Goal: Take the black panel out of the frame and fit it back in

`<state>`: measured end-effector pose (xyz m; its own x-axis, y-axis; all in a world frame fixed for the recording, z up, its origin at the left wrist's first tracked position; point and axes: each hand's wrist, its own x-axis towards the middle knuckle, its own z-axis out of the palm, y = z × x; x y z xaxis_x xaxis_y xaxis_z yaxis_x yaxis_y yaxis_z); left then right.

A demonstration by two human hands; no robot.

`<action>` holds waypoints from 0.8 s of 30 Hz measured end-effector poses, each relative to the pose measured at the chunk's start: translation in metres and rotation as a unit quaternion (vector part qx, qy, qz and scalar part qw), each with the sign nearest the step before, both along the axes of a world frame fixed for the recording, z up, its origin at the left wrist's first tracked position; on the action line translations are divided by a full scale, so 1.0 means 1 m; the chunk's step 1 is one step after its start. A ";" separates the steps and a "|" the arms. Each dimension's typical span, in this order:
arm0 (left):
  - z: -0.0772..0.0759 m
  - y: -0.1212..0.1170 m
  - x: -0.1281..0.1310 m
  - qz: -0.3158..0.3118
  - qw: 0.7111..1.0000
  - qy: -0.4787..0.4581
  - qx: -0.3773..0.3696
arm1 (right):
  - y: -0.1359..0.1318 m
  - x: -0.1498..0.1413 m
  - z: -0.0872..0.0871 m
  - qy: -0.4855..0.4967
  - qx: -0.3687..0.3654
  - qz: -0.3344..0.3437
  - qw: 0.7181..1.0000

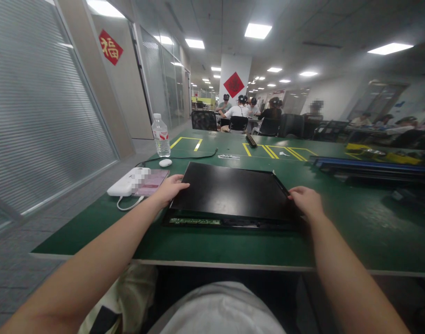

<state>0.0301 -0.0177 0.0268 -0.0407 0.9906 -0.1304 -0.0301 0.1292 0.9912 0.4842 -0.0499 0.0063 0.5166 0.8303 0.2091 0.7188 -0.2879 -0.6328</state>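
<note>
We hold the black panel (229, 190) at its two short sides, probably to keep it level and our fingers off its broad face. It lies above the counter (233, 253), over a dark frame (264, 224) whose near edge shows a green circuit board (194, 221). Our left hand (171, 189) has its grip clamped on the panel's left edge, thumb on top; our right hand (307, 200) touches the right edge, though we cannot tell whether that grip is closed on panel or frame. The bottle (161, 139) and power bank (123, 183) stand aside, perhaps for working room.
</note>
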 end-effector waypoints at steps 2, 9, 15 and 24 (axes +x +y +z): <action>0.001 0.000 0.000 0.006 1.000 0.008 0.004 | 0.000 0.000 0.000 -0.003 0.001 0.000 1.000; 0.001 -0.001 0.001 0.001 1.000 -0.006 -0.007 | -0.001 0.000 0.001 0.014 0.007 0.000 1.000; 0.003 -0.002 0.002 0.007 1.000 -0.013 -0.001 | -0.001 -0.002 0.004 0.015 -0.004 -0.002 1.000; 0.002 -0.002 0.001 -0.001 1.000 -0.024 0.006 | -0.001 -0.002 0.004 0.021 -0.011 -0.002 1.000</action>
<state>0.0309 -0.0200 0.0287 -0.0318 0.9923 -0.1200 -0.0771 0.1173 0.9901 0.4826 -0.0506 0.0098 0.5287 0.8319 0.1684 0.6897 -0.3054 -0.6566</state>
